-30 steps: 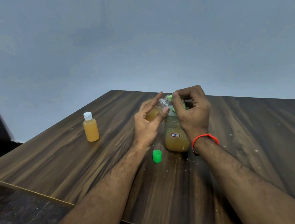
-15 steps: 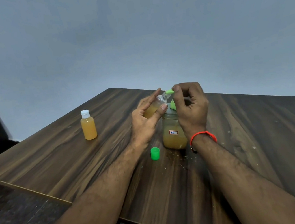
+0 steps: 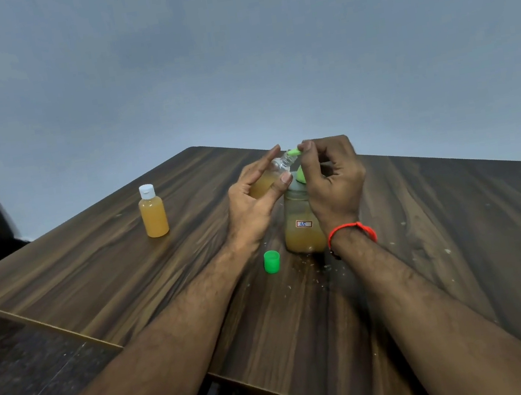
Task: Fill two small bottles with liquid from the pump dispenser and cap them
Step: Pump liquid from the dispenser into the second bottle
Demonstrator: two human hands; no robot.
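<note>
Your left hand (image 3: 257,197) still grips the tilted small bottle (image 3: 271,175) at the pump dispenser (image 3: 301,221), mouth against the green spout (image 3: 294,151). Your right hand (image 3: 333,180) keeps pinching that spout; both have barely shifted, and the green cap (image 3: 272,261) remains on the table (image 3: 458,236)

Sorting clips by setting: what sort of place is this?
Probably a plain indoor room: a bare wooden table against a blank grey-blue wall, with a dark speckled floor below.

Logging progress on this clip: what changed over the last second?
Little. The left hand keeps the tilted small bottle at the pump spout, which the right hand still works. The capped bottle, green cap and dispenser stayed put on the table.
</note>
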